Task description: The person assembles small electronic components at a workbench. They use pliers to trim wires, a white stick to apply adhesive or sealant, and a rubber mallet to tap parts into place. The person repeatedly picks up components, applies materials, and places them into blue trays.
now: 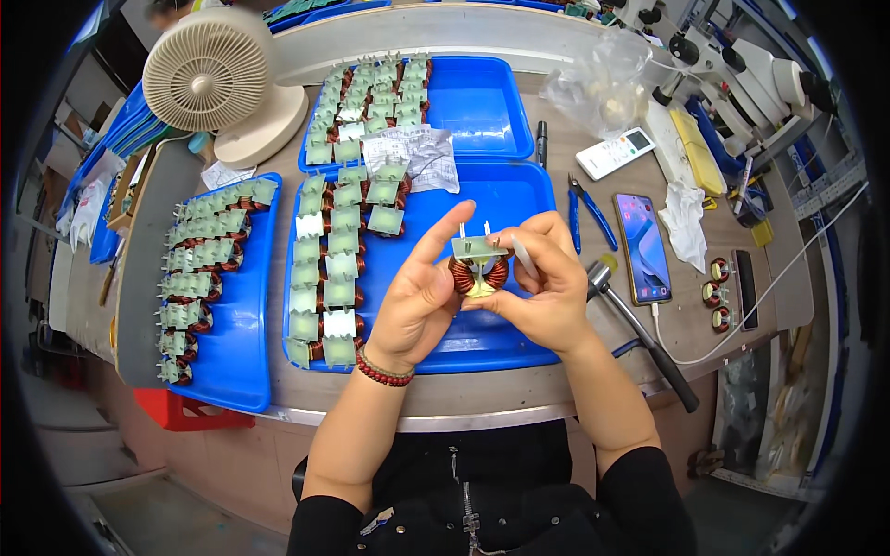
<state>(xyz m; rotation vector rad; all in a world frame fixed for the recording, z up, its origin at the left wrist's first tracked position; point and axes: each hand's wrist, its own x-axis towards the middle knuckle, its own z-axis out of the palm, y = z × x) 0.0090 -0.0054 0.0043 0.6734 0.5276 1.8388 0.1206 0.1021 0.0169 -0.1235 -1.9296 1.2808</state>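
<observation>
Over the middle blue tray [445, 350], my right hand [549, 292] pinches a choke coil [479, 271] between thumb and fingertips. The coil has copper-brown windings, a pale green board on top with metal pins upward, and a yellowish base. A thin white piece [525, 255] shows by the right fingers; whether they grip it I cannot tell. My left hand [419, 295] stands close against the coil's left side. Its index finger stretches up, apart from the thumb; its other fingers are partly hidden. Rows of similar coils [341, 295] fill the tray's left part.
More coils stand in the left tray [236, 361] and far tray [482, 97]. A paper [422, 156] overlaps two trays. On the right lie pliers [593, 208], a hammer [649, 343], a phone [642, 246], a remote [616, 154] and three coils [714, 295]. A fan [209, 74] stands far left.
</observation>
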